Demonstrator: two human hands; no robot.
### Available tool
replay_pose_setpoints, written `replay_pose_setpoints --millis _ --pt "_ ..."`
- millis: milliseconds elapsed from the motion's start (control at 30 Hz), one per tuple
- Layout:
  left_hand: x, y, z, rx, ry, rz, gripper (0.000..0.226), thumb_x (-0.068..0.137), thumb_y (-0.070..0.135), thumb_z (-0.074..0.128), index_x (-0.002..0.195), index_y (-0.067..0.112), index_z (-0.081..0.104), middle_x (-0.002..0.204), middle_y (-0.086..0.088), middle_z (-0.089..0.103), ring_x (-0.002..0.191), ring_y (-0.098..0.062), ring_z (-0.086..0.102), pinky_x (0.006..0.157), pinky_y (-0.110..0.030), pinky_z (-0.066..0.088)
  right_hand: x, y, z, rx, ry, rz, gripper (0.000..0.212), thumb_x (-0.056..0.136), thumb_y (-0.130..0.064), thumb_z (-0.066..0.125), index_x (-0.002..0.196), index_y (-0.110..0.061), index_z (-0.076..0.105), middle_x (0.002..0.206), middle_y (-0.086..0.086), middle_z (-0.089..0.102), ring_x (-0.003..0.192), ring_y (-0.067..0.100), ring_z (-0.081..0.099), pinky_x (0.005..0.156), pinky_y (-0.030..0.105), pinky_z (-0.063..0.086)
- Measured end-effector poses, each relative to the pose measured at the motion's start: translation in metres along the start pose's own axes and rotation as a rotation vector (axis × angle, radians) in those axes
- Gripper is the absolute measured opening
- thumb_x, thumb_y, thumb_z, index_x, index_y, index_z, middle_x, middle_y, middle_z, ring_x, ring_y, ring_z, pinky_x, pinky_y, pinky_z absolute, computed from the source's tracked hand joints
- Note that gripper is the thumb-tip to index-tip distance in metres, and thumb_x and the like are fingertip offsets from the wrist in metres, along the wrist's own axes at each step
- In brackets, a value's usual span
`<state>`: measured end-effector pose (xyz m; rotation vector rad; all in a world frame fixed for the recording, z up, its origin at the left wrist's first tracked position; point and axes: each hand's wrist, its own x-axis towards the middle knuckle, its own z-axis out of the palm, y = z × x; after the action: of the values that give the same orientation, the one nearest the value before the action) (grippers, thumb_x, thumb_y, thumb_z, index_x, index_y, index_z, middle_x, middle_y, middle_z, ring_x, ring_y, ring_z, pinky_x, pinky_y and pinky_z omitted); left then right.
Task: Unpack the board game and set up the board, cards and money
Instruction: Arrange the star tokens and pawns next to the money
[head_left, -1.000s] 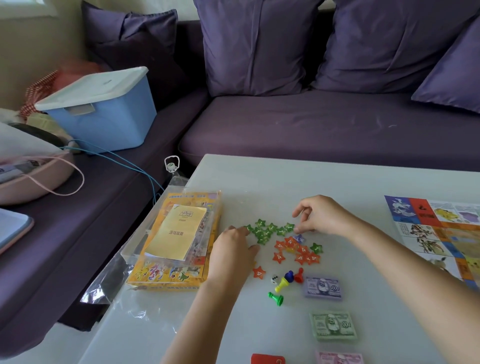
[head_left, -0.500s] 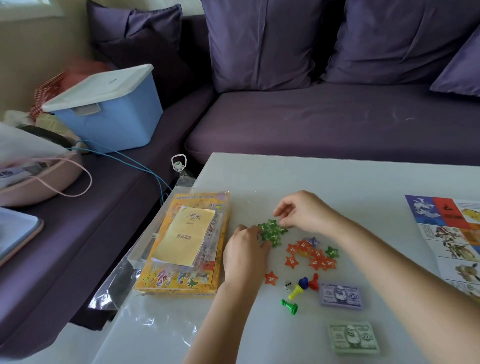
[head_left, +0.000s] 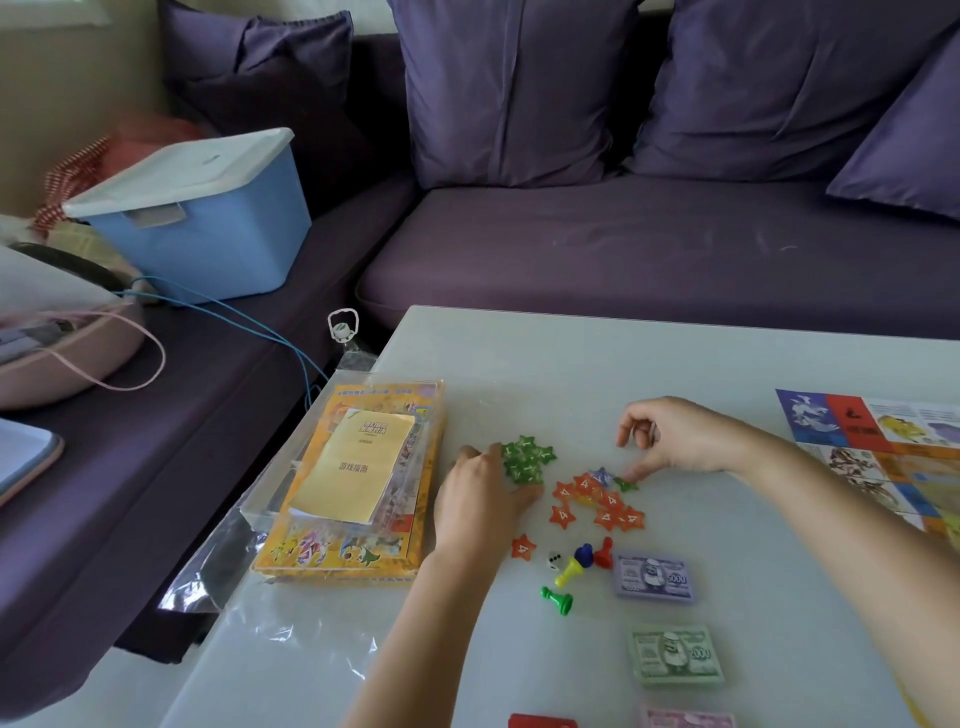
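Green plastic stars lie in a tight pile on the white table. My left hand rests against the pile's left side, fingertips touching it. My right hand hovers to the right, fingers loosely curled, one fingertip touching a stray green star. Red stars are scattered just below, with a bluish star among them. The game board lies flat at the right edge. Money stacks sit nearer me: purple, green, pink.
The yellow game box with a pale booklet on it lies left of my hands, on a clear plastic sleeve. A die and several pawns lie below the stars. A purple sofa holds a blue bin.
The green stars have been pushed into one compact pile. My right hand left that pile and moved right and down to the stray green star. My left hand stayed beside the pile.
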<state>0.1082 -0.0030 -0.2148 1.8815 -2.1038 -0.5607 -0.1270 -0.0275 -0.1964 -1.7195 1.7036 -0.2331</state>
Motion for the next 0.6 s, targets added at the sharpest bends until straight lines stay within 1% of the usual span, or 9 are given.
replay_pose_setpoints --millis 100,167,233,300,367,433,467,600 --pt "0.000 -0.001 0.001 -0.010 0.012 0.009 0.056 0.085 0.046 0.064 0.131 0.017 0.051 0.113 -0.005 0.055 0.099 -0.023 0.059 0.084 -0.035 0.052 0.010 -0.004 0.000 0.090 0.117 0.029 0.035 0.063 -0.022 0.088 0.088 -0.017 0.064 0.075 -0.002 0.058 0.063 0.010 0.050 0.058 0.022 0.039" --pt "0.000 -0.002 0.002 -0.038 0.017 0.010 0.058 0.085 0.046 0.064 0.134 0.020 0.049 0.115 -0.004 0.055 0.101 -0.023 0.058 0.085 -0.034 0.051 0.018 -0.011 0.002 0.135 0.144 0.043 0.033 0.066 -0.017 0.087 0.089 -0.012 0.065 0.074 0.000 0.062 0.058 0.010 0.054 0.052 0.018 0.043" --pt "0.001 -0.003 0.002 -0.067 0.020 0.009 0.059 0.085 0.046 0.064 0.137 0.023 0.048 0.117 -0.004 0.055 0.102 -0.022 0.058 0.085 -0.033 0.051 0.025 -0.019 0.005 0.144 0.157 0.049 0.030 0.067 -0.015 0.086 0.087 -0.009 0.065 0.074 0.002 0.064 0.057 0.010 0.057 0.050 0.016 0.044" --pt "0.000 -0.004 0.003 -0.076 0.023 0.012 0.058 0.085 0.046 0.064 0.138 0.027 0.047 0.118 -0.003 0.055 0.103 -0.022 0.058 0.086 -0.032 0.051 0.030 -0.025 0.007 0.155 0.171 0.055 0.028 0.068 -0.014 0.086 0.085 -0.009 0.065 0.073 0.002 0.065 0.057 0.012 0.058 0.051 0.017 0.045" --pt "0.001 -0.004 0.004 -0.082 0.026 0.013 0.057 0.085 0.046 0.064 0.137 0.028 0.048 0.119 -0.003 0.055 0.104 -0.021 0.058 0.085 -0.031 0.051 0.033 -0.030 0.011 0.164 0.201 0.065 0.026 0.068 -0.014 0.086 0.083 -0.009 0.065 0.075 0.003 0.066 0.058 0.012 0.060 0.055 0.021 0.050" --pt "0.001 -0.004 0.004 -0.089 0.026 0.014 0.055 0.085 0.045 0.064 0.136 0.028 0.049 0.118 -0.003 0.055 0.104 -0.021 0.058 0.085 -0.030 0.050 0.036 -0.038 0.017 0.169 0.240 0.054 0.023 0.070 -0.013 0.085 0.082 -0.008 0.066 0.076 0.005 0.069 0.061 0.013 0.062 0.064 0.027 0.057" --pt "0.002 -0.004 0.004 -0.094 0.025 0.014 0.055 0.086 0.044 0.064 0.136 0.028 0.049 0.118 -0.003 0.055 0.104 -0.021 0.058 0.084 -0.030 0.050 0.037 -0.043 0.021 0.168 0.256 0.037 0.021 0.071 -0.013 0.084 0.082 -0.007 0.067 0.076 0.006 0.069 0.061 0.013 0.063 0.067 0.029 0.057" --pt "0.002 -0.005 0.004 -0.111 0.030 0.019 0.053 0.086 0.042 0.064 0.135 0.028 0.051 0.117 -0.003 0.056 0.101 -0.022 0.058 0.082 -0.031 0.051 0.037 -0.065 0.041 0.107 0.262 -0.042 0.006 0.081 -0.012 0.075 0.084 -0.008 0.072 0.081 0.005 0.071 0.062 0.009 0.064 0.064 0.020 0.054"
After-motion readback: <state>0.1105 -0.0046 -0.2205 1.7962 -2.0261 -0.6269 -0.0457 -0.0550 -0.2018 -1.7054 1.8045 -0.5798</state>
